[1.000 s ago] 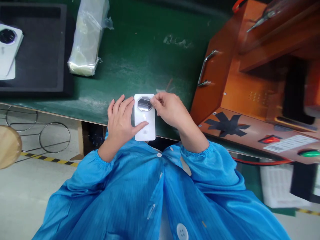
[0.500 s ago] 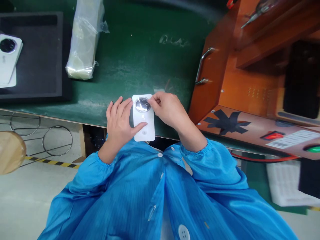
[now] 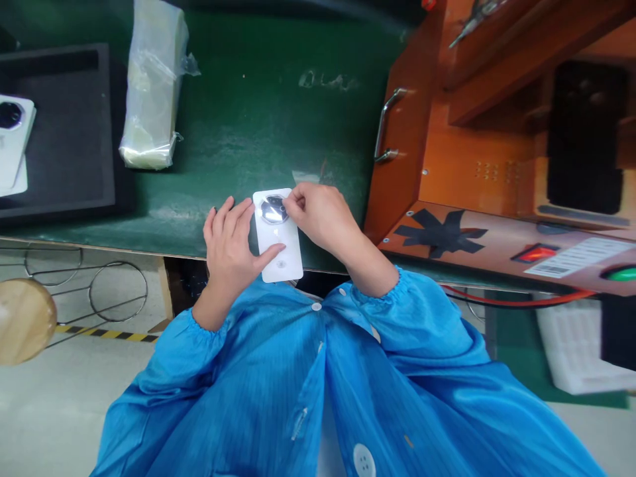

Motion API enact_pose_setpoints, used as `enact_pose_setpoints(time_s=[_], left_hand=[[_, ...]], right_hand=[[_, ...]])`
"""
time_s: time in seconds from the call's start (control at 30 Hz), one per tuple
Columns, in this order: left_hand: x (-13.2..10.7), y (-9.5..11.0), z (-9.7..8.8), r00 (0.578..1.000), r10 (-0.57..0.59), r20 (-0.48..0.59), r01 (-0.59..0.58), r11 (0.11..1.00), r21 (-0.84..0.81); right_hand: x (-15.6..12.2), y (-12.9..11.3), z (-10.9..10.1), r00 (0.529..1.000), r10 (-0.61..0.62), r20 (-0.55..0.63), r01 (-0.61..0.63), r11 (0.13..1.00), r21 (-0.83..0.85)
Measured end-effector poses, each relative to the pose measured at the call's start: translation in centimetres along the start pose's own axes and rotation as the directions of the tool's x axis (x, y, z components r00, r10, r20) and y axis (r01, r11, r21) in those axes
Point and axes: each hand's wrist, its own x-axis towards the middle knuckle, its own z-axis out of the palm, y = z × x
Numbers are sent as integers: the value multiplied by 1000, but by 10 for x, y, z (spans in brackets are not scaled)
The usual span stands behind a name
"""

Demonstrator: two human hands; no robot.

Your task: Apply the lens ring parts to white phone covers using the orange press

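Note:
A white phone [image 3: 279, 255] lies back up at the front edge of the green bench. Its dark octagonal camera module [image 3: 273, 209] has a shiny, reflective surface. My left hand [image 3: 231, 242] rests along the phone's left side with fingers spread, the thumb stretched across the white back. At the right edge of the camera module, my right hand [image 3: 320, 213] pinches thumb and forefinger together. What lies between those fingertips is too small to make out.
On the left, a black tray [image 3: 74, 132] holds white phones [image 3: 14, 142]. A plastic-wrapped block [image 3: 153, 86] lies beside it. An orange machine [image 3: 412, 126] with a metal handle [image 3: 385, 126] stands close on the right. A wooden stool [image 3: 27, 321] is at lower left.
The whole view has shifted slightly, so bench objects appear further left. Both hands keep nearly the same pose on the phone, the right fingertips still at the camera module's edge.

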Motion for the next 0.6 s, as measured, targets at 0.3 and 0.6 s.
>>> enact_pose_setpoints(time_s=[0.3, 0.6], left_hand=[[1, 0, -2, 999, -30, 39, 30, 1000, -3], [1, -1, -2, 999, -16, 32, 16, 1000, 24]], right_hand=[[2, -6, 4, 1000, 18, -14, -19, 997, -78], [0, -5, 10, 998, 18, -52, -23, 996, -91]])
